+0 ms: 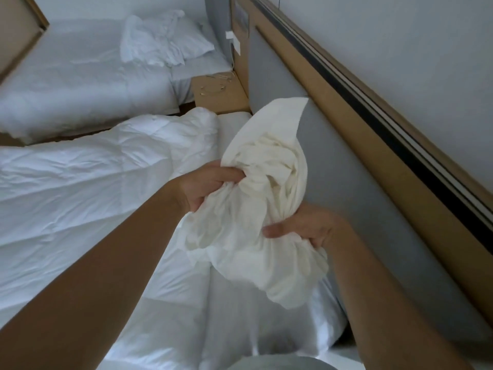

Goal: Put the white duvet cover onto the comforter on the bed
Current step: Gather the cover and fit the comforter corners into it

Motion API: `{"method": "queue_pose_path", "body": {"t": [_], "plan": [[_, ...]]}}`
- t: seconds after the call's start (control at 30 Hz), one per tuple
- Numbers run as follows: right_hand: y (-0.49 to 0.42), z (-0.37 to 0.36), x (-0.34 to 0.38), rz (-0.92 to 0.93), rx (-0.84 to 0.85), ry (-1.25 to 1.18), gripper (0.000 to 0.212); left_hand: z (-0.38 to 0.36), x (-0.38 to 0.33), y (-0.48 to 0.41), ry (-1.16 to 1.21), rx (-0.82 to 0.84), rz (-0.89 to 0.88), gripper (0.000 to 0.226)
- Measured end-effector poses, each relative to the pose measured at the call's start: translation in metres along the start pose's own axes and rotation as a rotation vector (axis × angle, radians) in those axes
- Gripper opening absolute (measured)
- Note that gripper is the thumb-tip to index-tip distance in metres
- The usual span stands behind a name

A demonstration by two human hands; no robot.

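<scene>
A bunched-up white duvet cover (pixel 266 209) is held in the air above the head end of the near bed. My left hand (pixel 208 185) grips its gathered folds from the left, fingers curled into the cloth. My right hand (pixel 304 228) grips the bundle from the right, thumb across the front. One flat corner of the cover sticks up toward the grey headboard (pixel 346 198). The quilted white comforter (pixel 88 193) lies rumpled across the bed to the left and below the bundle.
A second bed (pixel 80 76) with a pillow and crumpled white linen (pixel 157 46) stands at the back left. A wooden nightstand (pixel 221 94) sits between the beds. The padded headboard with a wooden ledge (pixel 400 161) runs along the right wall.
</scene>
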State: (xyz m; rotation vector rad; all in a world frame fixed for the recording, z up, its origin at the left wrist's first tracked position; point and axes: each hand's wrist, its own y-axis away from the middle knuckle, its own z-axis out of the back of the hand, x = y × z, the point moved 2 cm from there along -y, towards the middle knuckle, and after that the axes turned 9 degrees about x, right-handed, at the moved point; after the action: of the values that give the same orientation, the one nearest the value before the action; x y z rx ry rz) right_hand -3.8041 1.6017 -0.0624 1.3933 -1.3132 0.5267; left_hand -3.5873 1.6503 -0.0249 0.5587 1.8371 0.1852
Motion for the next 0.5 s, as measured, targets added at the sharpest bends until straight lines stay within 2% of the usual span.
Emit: {"method": "queue_pose_path", "body": {"t": [0.07,0.1,0.2,0.23,0.37,0.43,0.5], "plan": [[-0.009,0.007,0.001,0.059,-0.017,-0.034,0.086,0.001,-0.001,-0.006,-0.005,-0.102,-0.016,0.056],[-0.012,0.011,0.002,0.107,-0.028,-0.099,0.078,0.002,-0.001,-0.007,-0.015,-0.123,-0.009,0.057],[-0.018,0.021,0.003,0.218,-0.036,-0.217,0.039,0.001,0.001,-0.006,-0.042,-0.084,0.044,0.063],[-0.019,0.023,0.005,0.235,-0.039,-0.214,0.032,0.0,0.002,-0.006,-0.043,-0.069,0.054,0.064],[-0.031,0.027,0.015,0.254,-0.085,-0.184,0.028,-0.004,0.006,-0.004,-0.015,-0.05,0.057,0.058],[-0.036,0.029,0.018,0.249,-0.13,-0.164,0.03,-0.005,0.009,0.003,-0.09,-0.004,0.112,0.058],[-0.038,0.029,0.022,0.254,-0.14,-0.125,0.028,-0.004,0.018,0.013,-0.241,0.072,0.24,0.062]]}}
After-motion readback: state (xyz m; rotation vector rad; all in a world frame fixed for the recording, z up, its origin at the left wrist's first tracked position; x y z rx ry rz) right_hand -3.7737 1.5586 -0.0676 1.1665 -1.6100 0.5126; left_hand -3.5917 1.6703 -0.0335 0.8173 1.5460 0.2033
